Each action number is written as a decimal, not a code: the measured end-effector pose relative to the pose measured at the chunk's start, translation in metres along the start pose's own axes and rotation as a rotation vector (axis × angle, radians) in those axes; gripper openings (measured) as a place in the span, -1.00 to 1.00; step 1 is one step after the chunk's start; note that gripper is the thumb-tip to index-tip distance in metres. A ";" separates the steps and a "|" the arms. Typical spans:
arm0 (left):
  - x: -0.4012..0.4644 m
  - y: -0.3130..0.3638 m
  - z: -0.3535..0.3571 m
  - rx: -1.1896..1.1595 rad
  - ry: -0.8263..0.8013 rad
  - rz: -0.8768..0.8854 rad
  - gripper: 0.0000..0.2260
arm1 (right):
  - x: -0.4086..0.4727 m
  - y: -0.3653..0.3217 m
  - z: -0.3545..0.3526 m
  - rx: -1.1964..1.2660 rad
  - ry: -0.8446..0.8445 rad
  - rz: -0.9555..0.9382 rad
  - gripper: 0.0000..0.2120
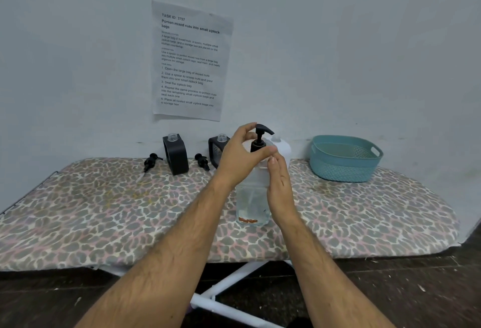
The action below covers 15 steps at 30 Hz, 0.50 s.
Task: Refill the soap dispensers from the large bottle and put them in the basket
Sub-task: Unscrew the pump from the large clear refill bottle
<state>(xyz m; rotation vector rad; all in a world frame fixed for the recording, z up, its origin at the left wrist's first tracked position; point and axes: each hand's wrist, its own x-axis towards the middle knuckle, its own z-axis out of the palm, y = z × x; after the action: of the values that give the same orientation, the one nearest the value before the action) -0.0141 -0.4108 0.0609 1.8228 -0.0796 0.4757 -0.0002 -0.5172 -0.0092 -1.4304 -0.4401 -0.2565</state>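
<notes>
Nearest the camera, two bare forearms reach forward over the front edge of an ironing board (104, 218) with a leopard-print cover; its white legs cross below on a dark floor.

At mid-board stands a large clear bottle (251, 202), upright, with a black pump head (261, 138). The left hand (239, 158) is curled round the bottle's neck and pump collar, thumb and fingertips pinching there. The right hand (279, 187) lies flat against the bottle's right side, fingers straight and together, pressing it steady. Both hands hide much of the bottle's upper body.

Farther back, along the wall, stand two black square dispensers with open clear necks: the left dispenser (176, 154) in full view, the second dispenser (218, 149) partly hidden behind the left hand. A loose black pump (151, 162) lies left of the first; another loose pump (202, 161) lies between the two. A white container (283, 146) shows just behind the bottle. The teal basket (345, 158) sits at the board's far right, well apart from the dispensers.

On the wall hangs a printed sheet (191, 60).
</notes>
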 end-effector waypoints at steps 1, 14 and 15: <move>0.000 -0.001 -0.003 -0.041 -0.042 -0.011 -0.37 | 0.000 0.001 -0.001 -0.007 0.004 0.001 -0.68; -0.002 -0.005 -0.022 -0.104 -0.062 0.018 -0.41 | -0.001 0.005 -0.001 -0.039 0.021 0.008 -0.62; 0.000 -0.003 -0.021 -0.100 -0.062 0.016 -0.38 | -0.001 0.005 -0.002 -0.043 0.019 0.008 -0.61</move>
<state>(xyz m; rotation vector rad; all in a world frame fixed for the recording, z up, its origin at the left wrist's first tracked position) -0.0194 -0.3901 0.0627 1.7403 -0.1580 0.4188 0.0008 -0.5184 -0.0141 -1.4708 -0.4155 -0.2742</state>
